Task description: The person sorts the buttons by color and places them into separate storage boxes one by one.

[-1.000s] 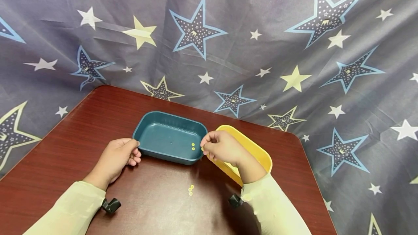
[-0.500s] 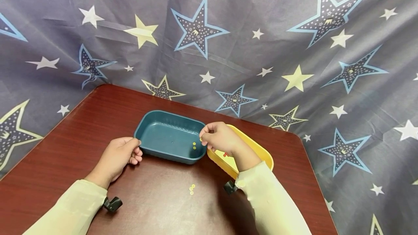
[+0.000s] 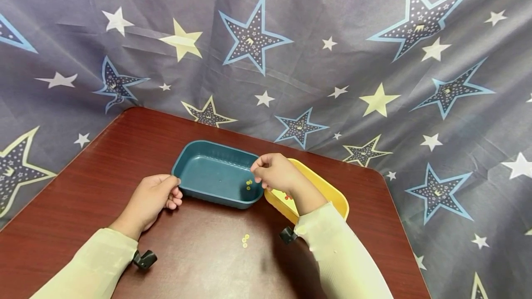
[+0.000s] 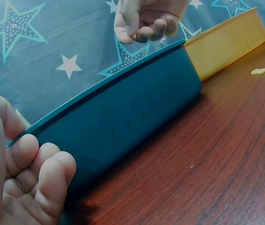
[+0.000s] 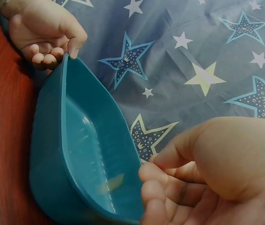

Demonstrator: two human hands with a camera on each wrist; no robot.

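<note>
My left hand (image 3: 155, 197) pinches the near left rim of a teal plastic tray (image 3: 212, 197) between thumb and fingers; the left wrist view shows this grip on the rim closely. Over the tray's right end hovers my right hand (image 3: 276, 174), fingers loosely bent and nothing seen between them. Beneath its fingertips, a blurred yellow button (image 5: 111, 184) shows inside the tray in the right wrist view. In the head view, small yellow buttons (image 3: 248, 188) appear at the tray's right end. More yellow buttons (image 3: 244, 245) lie in a small group on the table.
A yellow tray (image 3: 336, 197) stands angled against the teal tray's right side, partly hidden by my right forearm. Small red pieces (image 3: 287, 197) show inside it. The reddish-brown wooden table (image 3: 195, 253) ends at a star-patterned curtain (image 3: 249, 91) behind.
My right hand has moved slightly left and up over the teal tray and let go of a yellow button. The left hand has kept its hold on the rim.
</note>
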